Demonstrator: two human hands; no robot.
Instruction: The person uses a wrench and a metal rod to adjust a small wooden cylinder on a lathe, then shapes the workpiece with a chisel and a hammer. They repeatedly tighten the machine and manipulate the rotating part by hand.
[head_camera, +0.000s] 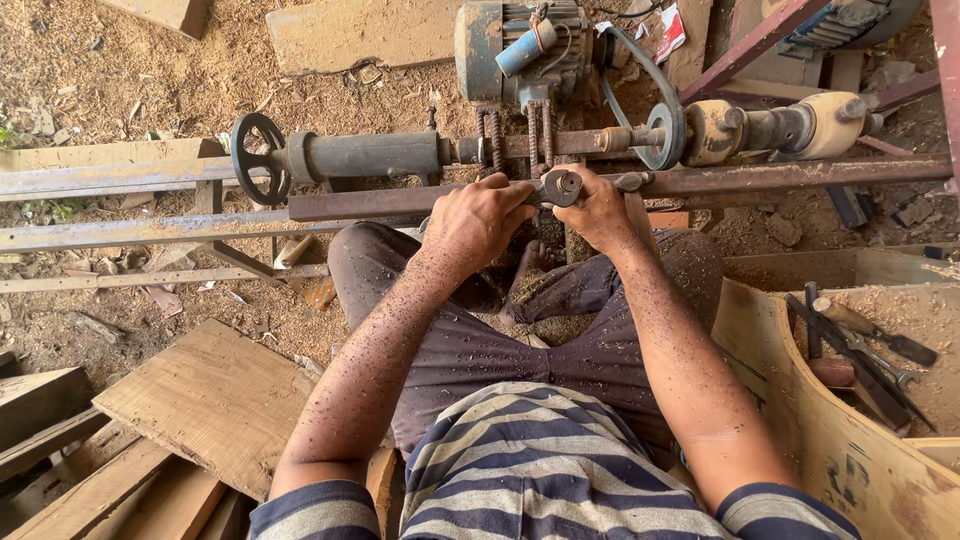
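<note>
Sawdust lay thick over the dirt floor (150, 80) around me, with planks (215, 400) stacked by my left knee and a wooden bin (800, 400) of chisels (870, 350) at my right. I sat low before an old wood lathe whose rusty bed rails (780, 178) ran left to right across my view, a handwheel (258, 158) at the left end and the motor (520, 50) with its belt (640, 80) beyond.

Both my hands met at the middle of the near rail. My left hand (478, 222) rested on top of the rail, fingers curled down over it beside the small metal fitting (560, 186). My right hand (600, 212) closed around that fitting from the right side, thumb and fingers wrapped on it; how tightly, I could not tell.

The fitting sat on the rail between the two hands, its round face turned up toward me, while the rail's long axis lay crosswise. My right hand was on it and my left just beside it, touching or nearly so.
</note>
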